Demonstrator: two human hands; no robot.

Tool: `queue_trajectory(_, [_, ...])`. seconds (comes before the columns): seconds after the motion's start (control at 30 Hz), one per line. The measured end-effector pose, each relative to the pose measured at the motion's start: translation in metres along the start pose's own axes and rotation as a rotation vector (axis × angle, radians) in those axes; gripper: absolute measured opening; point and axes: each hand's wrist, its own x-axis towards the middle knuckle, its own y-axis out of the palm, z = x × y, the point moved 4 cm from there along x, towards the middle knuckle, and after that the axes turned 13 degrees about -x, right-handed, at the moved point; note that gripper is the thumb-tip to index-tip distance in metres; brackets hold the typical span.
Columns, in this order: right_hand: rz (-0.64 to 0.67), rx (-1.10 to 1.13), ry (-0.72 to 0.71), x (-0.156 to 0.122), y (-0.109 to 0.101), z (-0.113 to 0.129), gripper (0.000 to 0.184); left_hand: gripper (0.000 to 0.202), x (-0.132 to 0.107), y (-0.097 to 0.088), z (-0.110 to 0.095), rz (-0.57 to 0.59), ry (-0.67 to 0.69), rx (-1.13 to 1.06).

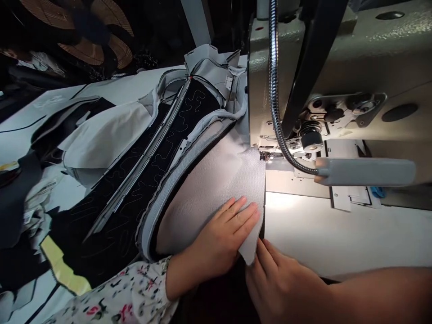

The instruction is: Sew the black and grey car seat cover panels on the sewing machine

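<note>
My left hand (219,238) lies flat on a light grey mesh fabric panel (202,193), fingers stretched toward its right edge. Just below, my right hand (286,283) pinches the panel's lower corner at the edge, where a dark layer shows beneath; the fingertips are partly hidden. The panel's upper right edge lies at the presser foot (264,156) of a sewing machine (259,99). Joined pieces spread up and left of it: a black panel (135,182) with wavy stitching and a long grey seam strip, plus grey padded edges.
A work lamp (367,172) on a flexible metal neck (275,81) hangs over the white table (303,234). Left lie a pale fabric flap (108,139), a yellow piece (64,267) and cloth scraps (38,193). A fan (92,24) and part of a person (40,60) are behind.
</note>
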Motion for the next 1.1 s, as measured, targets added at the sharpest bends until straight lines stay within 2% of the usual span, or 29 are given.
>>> queue_trajectory(0.2, [0.046, 0.005, -0.071, 0.007, 0.007, -0.018, 0.024, 0.051, 0.022, 0.0, 0.015, -0.043, 0.031, 0.074])
queue_trajectory(0.37, [0.065, -0.026, -0.036, 0.018, 0.012, -0.036, 0.022, 0.046, 0.04, -0.002, 0.029, -0.066, 0.032, 0.106])
queue_trajectory(0.57, [0.081, -0.104, -0.068, 0.027, 0.021, -0.057, 0.028, 0.045, 0.061, -0.003, 0.049, -0.082, 0.04, 0.114])
queue_trajectory(0.73, [0.098, -0.143, -0.012, 0.027, 0.029, -0.069, 0.029, 0.04, 0.083, -0.007, 0.064, -0.134, 0.051, 0.035])
queue_trajectory(0.87, [0.087, -0.17, -0.03, 0.023, 0.027, -0.063, 0.034, 0.032, 0.094, -0.017, 0.074, -0.184, 0.093, -0.133])
queue_trajectory(1.0, [0.069, -0.131, -0.064, 0.017, 0.02, -0.05, 0.034, 0.024, 0.091, -0.025, 0.073, -0.117, 0.224, -0.399])
queue_trajectory(1.1, [0.062, -0.115, -0.053, 0.015, 0.018, -0.046, 0.034, 0.025, 0.085, -0.028, 0.072, -0.089, 0.29, -0.383])
